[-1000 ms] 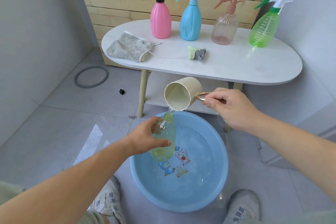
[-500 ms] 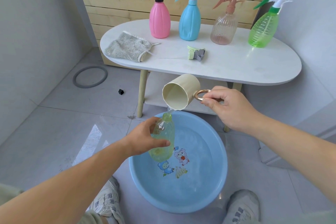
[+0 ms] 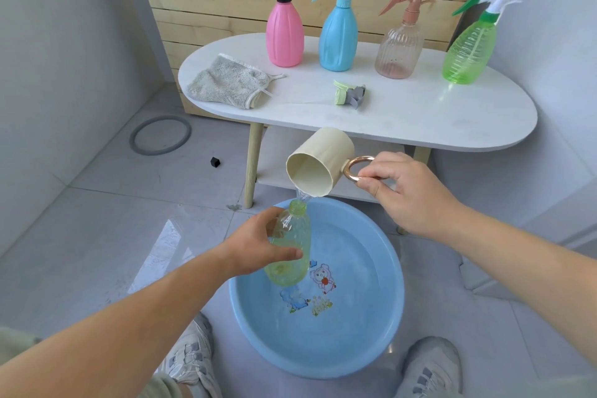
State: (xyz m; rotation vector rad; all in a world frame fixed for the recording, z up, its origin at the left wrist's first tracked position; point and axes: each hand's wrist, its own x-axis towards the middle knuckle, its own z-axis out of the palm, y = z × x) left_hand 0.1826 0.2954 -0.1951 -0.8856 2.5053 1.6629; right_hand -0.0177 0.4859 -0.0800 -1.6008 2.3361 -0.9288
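Above the blue basin (image 3: 381, 284), left hand (image 3: 252, 249) grips the green bottle (image 3: 295, 236), right hand (image 3: 410, 194) pinches the cup handle (image 3: 355, 161), table (image 3: 420, 116) behind.

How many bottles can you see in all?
5. Four stand in a row on the table: pink bottle, blue bottle, clear bottle, green bottle. The fifth, the open bottle, is held by the left hand over the basin. None looks hidden.
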